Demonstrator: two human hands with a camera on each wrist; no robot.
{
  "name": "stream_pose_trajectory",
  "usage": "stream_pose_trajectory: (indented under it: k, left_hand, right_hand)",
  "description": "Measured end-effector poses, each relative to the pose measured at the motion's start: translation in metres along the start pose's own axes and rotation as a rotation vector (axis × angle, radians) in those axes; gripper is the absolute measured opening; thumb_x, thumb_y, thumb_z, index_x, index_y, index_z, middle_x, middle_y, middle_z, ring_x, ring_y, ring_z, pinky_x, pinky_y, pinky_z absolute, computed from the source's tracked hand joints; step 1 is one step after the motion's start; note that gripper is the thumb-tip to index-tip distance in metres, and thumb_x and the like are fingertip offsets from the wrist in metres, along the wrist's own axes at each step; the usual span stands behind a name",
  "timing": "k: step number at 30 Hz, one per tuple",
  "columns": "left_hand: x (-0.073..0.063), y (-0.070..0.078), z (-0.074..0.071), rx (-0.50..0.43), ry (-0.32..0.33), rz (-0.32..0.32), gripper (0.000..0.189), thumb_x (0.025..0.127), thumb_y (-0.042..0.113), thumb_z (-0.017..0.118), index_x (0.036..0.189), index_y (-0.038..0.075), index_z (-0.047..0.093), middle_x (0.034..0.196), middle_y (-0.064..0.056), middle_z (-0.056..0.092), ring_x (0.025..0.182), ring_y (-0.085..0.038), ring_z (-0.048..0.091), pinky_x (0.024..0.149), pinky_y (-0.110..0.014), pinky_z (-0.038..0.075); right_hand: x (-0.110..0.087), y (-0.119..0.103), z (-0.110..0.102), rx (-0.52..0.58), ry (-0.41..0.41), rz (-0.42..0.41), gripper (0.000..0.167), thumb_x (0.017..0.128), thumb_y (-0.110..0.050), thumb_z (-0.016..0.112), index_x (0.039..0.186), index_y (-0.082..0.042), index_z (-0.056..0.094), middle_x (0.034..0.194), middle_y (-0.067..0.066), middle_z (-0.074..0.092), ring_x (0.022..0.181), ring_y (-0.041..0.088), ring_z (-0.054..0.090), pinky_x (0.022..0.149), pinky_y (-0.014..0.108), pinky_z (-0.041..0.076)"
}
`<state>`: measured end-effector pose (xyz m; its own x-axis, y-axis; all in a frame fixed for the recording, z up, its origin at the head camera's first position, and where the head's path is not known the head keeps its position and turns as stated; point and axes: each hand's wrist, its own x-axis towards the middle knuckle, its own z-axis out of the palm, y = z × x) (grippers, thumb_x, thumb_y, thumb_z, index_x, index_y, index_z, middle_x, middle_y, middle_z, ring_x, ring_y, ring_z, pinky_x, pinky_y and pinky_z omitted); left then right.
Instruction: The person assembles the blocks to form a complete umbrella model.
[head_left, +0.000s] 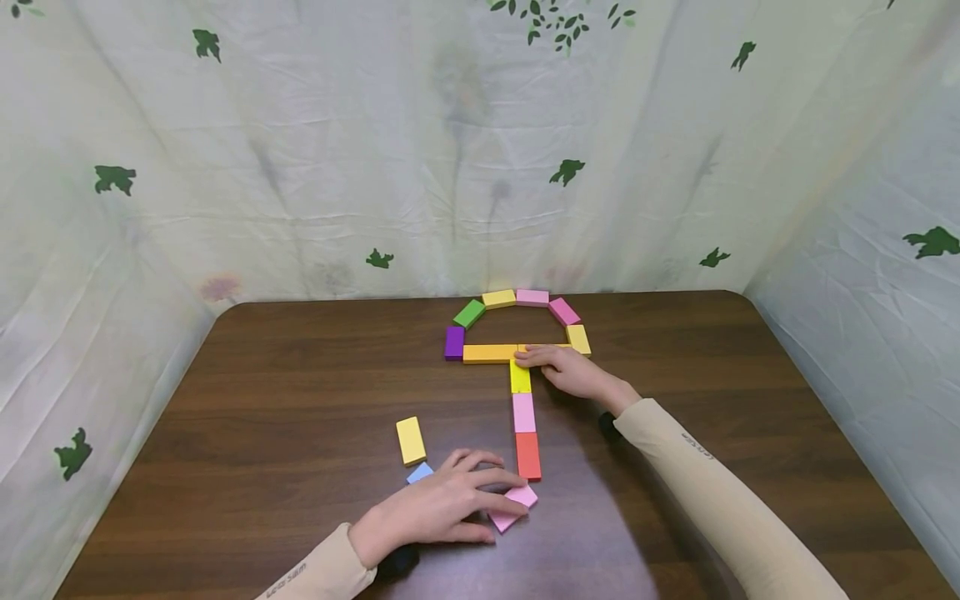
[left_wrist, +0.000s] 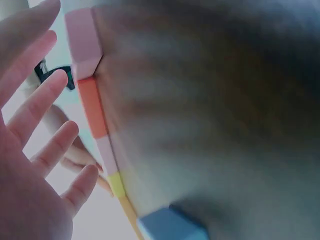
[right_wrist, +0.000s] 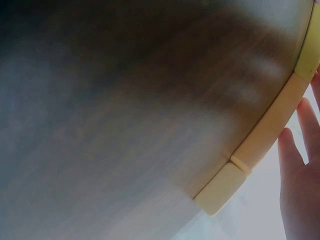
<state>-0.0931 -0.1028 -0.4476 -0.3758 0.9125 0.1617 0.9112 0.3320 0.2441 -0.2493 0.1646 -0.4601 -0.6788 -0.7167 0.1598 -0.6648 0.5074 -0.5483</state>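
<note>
My left hand (head_left: 442,504), fingers spread and nearly straight, reaches over a tilted pink block (head_left: 525,495) and partly covers it. Its fingertips overlap this block in the head view. Farther forward, my right hand (head_left: 570,371) lies with extended fingers at the junction of the right orange block (right_wrist: 272,122) and a bright yellow block (head_left: 519,377). Below the yellow one, a pale pink block (head_left: 523,413) and a red block (head_left: 528,456) continue the straight column. The left orange block (head_left: 489,354) lies crosswise at its top.
Behind the orange row curves an arch with purple (head_left: 454,343), green (head_left: 469,314), pale yellow (head_left: 498,299), pink (head_left: 532,297) and darker pink (head_left: 564,312) blocks. A loose yellow block (head_left: 411,441) and a half-hidden blue block (head_left: 420,472) lie left on the brown table (head_left: 300,400).
</note>
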Motion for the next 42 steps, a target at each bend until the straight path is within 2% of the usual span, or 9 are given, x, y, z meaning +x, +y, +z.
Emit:
stream_pose_trajectory:
  k: [5,11,15,21,29,36,42]
  left_hand:
    - [-0.010,-0.013,-0.014,-0.052,0.048,-0.088,0.050,0.086,0.037,0.071,0.132,0.023,0.059,0.140,0.004,0.049,0.126,-0.022,0.041,0.096,-0.046,0.035]
    - [-0.032,-0.034,-0.032,-0.092,0.128,-0.173,0.052,0.084,0.029,0.075,0.131,0.018,0.059,0.138,-0.002,0.050,0.124,-0.022,0.041,0.092,-0.050,0.035]
    - [-0.048,-0.045,-0.041,-0.123,0.131,-0.246,0.048,0.085,0.027,0.074,0.130,0.016,0.061,0.136,-0.004,0.052,0.124,-0.024,0.042,0.092,-0.053,0.035]
    - [-0.067,-0.058,-0.046,-0.174,0.085,-0.323,0.042,0.088,0.025,0.070,0.128,0.015,0.063,0.136,-0.005,0.052,0.124,-0.027,0.042,0.090,-0.058,0.036]
    - [-0.077,-0.067,-0.041,-0.181,0.043,-0.347,0.043,0.086,0.021,0.072,0.127,0.016,0.063,0.137,-0.007,0.051,0.126,-0.031,0.041,0.088,-0.060,0.037]
    - [-0.076,-0.071,-0.036,-0.190,0.027,-0.367,0.042,0.084,0.014,0.073,0.126,0.016,0.065,0.137,-0.006,0.051,0.124,-0.030,0.043,0.088,-0.057,0.038]
    - [-0.075,-0.072,-0.030,-0.157,0.041,-0.356,0.038,0.084,0.011,0.073,0.122,0.014,0.067,0.132,-0.006,0.055,0.119,-0.029,0.047,0.086,-0.056,0.040]
  right_hand:
    - [0.000,-0.001,-0.002,0.011,-0.026,0.036,0.041,0.092,0.007,0.045,0.128,-0.002,0.061,0.133,0.014,0.056,0.129,0.029,0.044,0.105,0.046,0.034]
    - [0.001,-0.003,-0.003,-0.002,-0.040,0.051,0.041,0.092,0.008,0.044,0.129,-0.002,0.060,0.133,0.013,0.056,0.130,0.028,0.043,0.106,0.044,0.033]
    - [0.002,-0.004,-0.003,0.003,-0.041,0.052,0.041,0.092,0.008,0.044,0.129,-0.002,0.060,0.132,0.012,0.056,0.130,0.028,0.044,0.106,0.043,0.033]
    - [0.002,-0.003,-0.004,0.006,-0.041,0.053,0.042,0.091,0.008,0.044,0.128,-0.002,0.060,0.132,0.012,0.057,0.130,0.028,0.044,0.106,0.043,0.033]
    - [0.001,-0.003,-0.003,0.008,-0.040,0.043,0.042,0.091,0.008,0.044,0.129,-0.001,0.060,0.132,0.013,0.056,0.130,0.029,0.043,0.106,0.043,0.033]
    - [0.001,-0.001,-0.002,0.008,-0.041,0.043,0.042,0.091,0.008,0.044,0.128,-0.003,0.061,0.132,0.012,0.056,0.130,0.027,0.044,0.106,0.042,0.033]
    - [0.002,-0.001,-0.002,0.016,-0.032,0.033,0.042,0.091,0.009,0.044,0.128,-0.002,0.061,0.132,0.013,0.057,0.130,0.028,0.044,0.105,0.043,0.034]
